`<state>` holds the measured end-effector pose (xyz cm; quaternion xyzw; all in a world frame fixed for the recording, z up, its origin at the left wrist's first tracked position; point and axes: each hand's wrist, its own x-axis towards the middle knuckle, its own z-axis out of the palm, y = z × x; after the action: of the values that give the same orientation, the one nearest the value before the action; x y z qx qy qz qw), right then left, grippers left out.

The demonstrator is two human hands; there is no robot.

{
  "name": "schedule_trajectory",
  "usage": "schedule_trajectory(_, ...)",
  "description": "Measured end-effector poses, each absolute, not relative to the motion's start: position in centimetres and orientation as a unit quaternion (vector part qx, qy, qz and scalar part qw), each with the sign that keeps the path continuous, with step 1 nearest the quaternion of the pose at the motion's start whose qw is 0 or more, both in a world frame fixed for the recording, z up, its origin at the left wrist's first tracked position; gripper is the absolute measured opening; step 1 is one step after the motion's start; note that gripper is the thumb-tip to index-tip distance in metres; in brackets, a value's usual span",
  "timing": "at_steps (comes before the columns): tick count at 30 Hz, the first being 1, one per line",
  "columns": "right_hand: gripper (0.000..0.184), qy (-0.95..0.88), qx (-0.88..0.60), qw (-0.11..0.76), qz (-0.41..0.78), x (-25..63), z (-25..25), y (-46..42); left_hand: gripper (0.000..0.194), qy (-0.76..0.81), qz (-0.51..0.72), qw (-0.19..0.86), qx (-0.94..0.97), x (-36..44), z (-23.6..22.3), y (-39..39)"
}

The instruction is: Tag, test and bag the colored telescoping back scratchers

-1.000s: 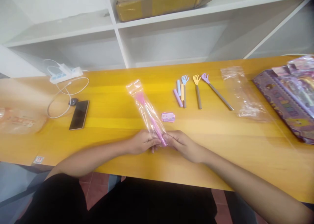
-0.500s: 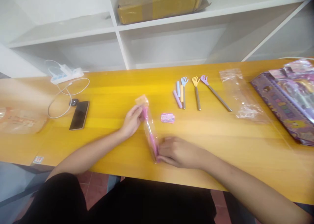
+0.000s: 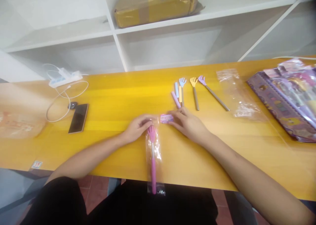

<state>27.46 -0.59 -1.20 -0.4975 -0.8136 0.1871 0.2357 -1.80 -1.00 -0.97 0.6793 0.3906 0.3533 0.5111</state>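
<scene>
A pink back scratcher [image 3: 153,169] lies inside a clear plastic bag [image 3: 158,151], its claw end away from me and its handle past the table's front edge. My left hand [image 3: 139,128] pinches the bag's top, just above the claw. To the right, my right hand [image 3: 189,123] has its thumb and fingers closed on the right end of a small pink-purple card [image 3: 166,118]; whether one card or several are gripped is hidden. Behind that hand lie blue [image 3: 182,82], yellow [image 3: 194,83] and purple [image 3: 202,80] claw-headed scratchers with metal rods, beside blue, yellow and purple handle sleeves [image 3: 176,100].
An unfilled clear bag [image 3: 238,93] lies right of the scratchers. A purple printed box [image 3: 278,108] with bagged items stands at the right. At the left are a phone [image 3: 78,118], a power strip [image 3: 65,79] with cables and an orange-white plastic bag [image 3: 21,124]. Shelving holds a taped carton [image 3: 155,8].
The bagged scratcher has turned with its handle toward me. My left hand has moved to the bag's top. My right hand has let go of the handle end and taken hold of the card.
</scene>
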Motion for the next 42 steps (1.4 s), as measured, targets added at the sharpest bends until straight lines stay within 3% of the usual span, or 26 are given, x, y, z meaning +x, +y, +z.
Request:
schedule_trajectory(2, 0.041, -0.815, -0.5, 0.231, 0.182, 27.5, -1.6, -0.5, 0.03, 0.38, 0.318, 0.507, 0.705, -1.8, -0.8, -1.2)
schedule_trajectory(11, 0.021, -0.796, -0.511, 0.262, 0.19, 27.6, -2.0, 0.0, 0.038, 0.342, 0.277, 0.575, 0.689, -2.1, -0.8, -1.4)
schedule_trajectory(22, 0.032, -0.777, -0.526, 0.273, 0.213, 27.3, -1.9, -0.1, 0.036, 0.358, 0.24, 0.574, 0.696, -2.0, -0.3, -0.9)
schedule_trajectory(28, 0.045, -0.691, -0.546, 0.311, 0.357, 27.4, -1.6, -0.1, 0.034, 0.356, 0.244, 0.565, 0.703, -2.1, -0.5, -1.0)
schedule_trajectory(32, 0.044, -0.632, -0.517, 0.398, 0.418, 26.9, -0.8, -0.8, 0.036, 0.336, 0.26, 0.61, 0.669, -2.3, -0.6, -0.8)
schedule_trajectory(36, 0.021, -0.69, -0.426, 0.455, 0.369, 25.7, 0.2, -2.6, 0.037, 0.318, 0.276, 0.659, 0.623, -2.2, -0.6, -0.6)
schedule_trajectory(39, 0.006, -0.801, -0.304, 0.426, 0.291, 25.0, 0.4, -3.7, 0.039, 0.322, 0.283, 0.672, 0.603, -2.2, -0.6, -0.5)
schedule_trajectory(42, 0.009, -0.868, -0.253, 0.371, 0.212, 24.8, 0.1, -4.1, 0.043, 0.321, 0.279, 0.684, 0.592, -2.2, -0.5, -0.6)
